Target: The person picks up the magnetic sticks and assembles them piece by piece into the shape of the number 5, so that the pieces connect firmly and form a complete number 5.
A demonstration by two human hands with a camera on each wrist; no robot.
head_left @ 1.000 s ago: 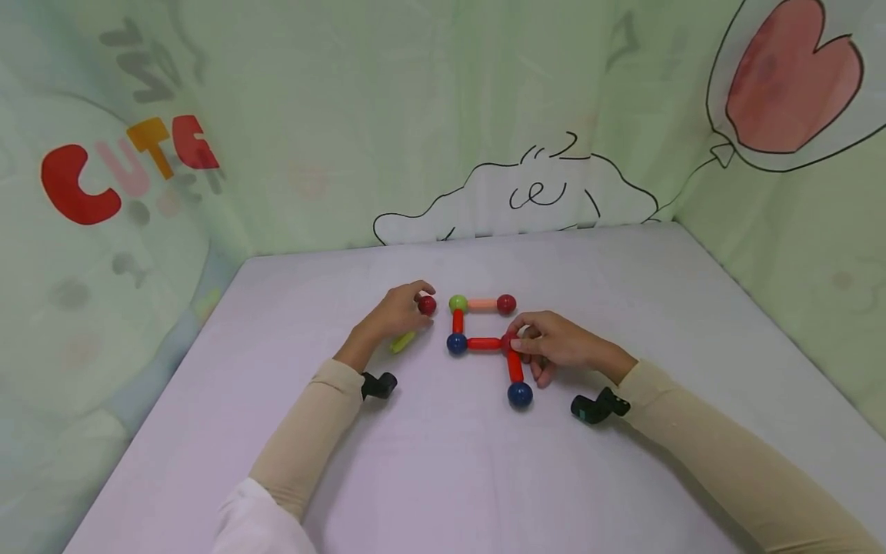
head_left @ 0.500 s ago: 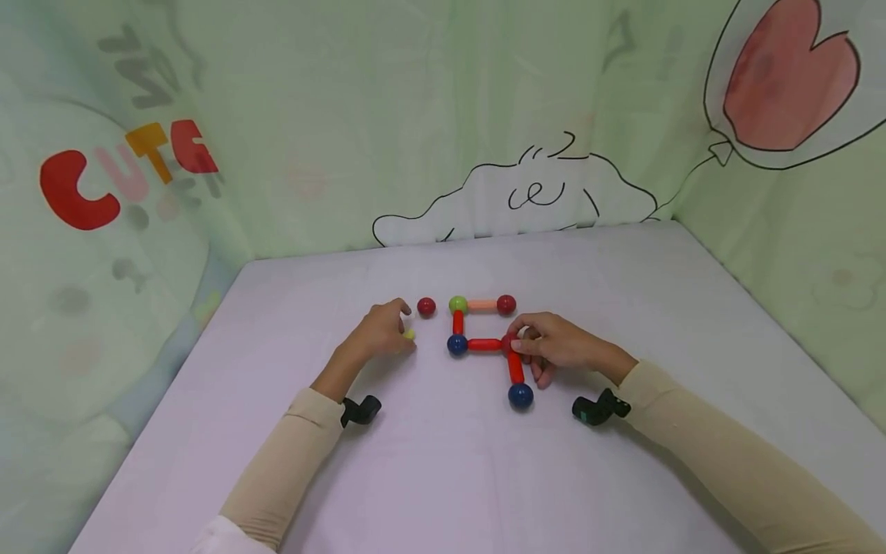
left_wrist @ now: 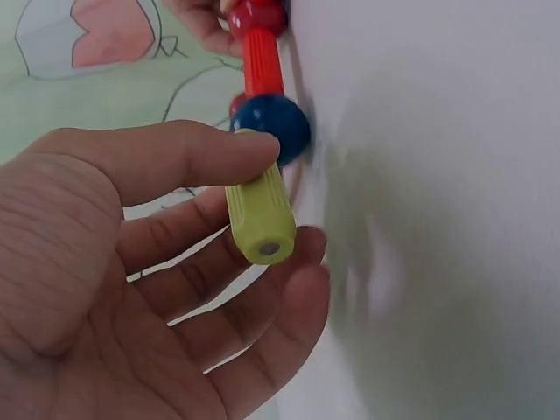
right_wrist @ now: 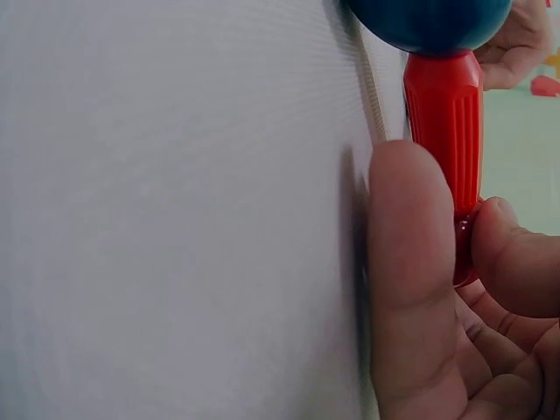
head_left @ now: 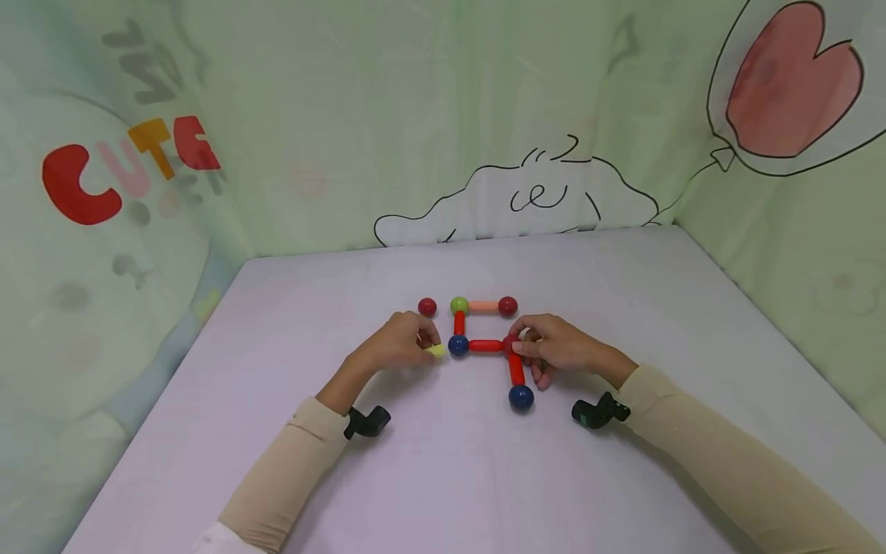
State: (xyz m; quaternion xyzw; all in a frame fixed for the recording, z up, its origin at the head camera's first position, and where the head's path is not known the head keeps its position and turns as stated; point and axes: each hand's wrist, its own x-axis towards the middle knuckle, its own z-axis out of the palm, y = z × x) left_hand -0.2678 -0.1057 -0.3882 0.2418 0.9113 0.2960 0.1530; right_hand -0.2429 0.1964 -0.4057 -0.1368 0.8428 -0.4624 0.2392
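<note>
My left hand (head_left: 401, 341) pinches a yellow-green magnetic rod (left_wrist: 261, 214) between thumb and fingers, a metal dot showing on its near end. The rod's far end is right at a blue ball (head_left: 458, 345), the left corner of a ball-and-rod figure lying on the table. From that ball a red rod (head_left: 460, 323) leads back to a green ball (head_left: 460, 306), and another red rod (head_left: 486, 346) leads right to a red ball (head_left: 509, 343). My right hand (head_left: 557, 342) holds this red ball with thumb and fingertips. A further red rod (right_wrist: 446, 131) joins it to the front blue ball (head_left: 521, 398).
A loose red ball (head_left: 427, 307) lies behind my left hand. An orange-pink rod (head_left: 483, 306) links the green ball to another red ball (head_left: 508, 306). A white cloth covers the table (head_left: 443, 477), with a printed green curtain (head_left: 332, 138) behind it.
My left hand has left the loose red ball, picked up the yellow-green rod from the table and carried it right to the blue ball. My right hand has stayed in place.
</note>
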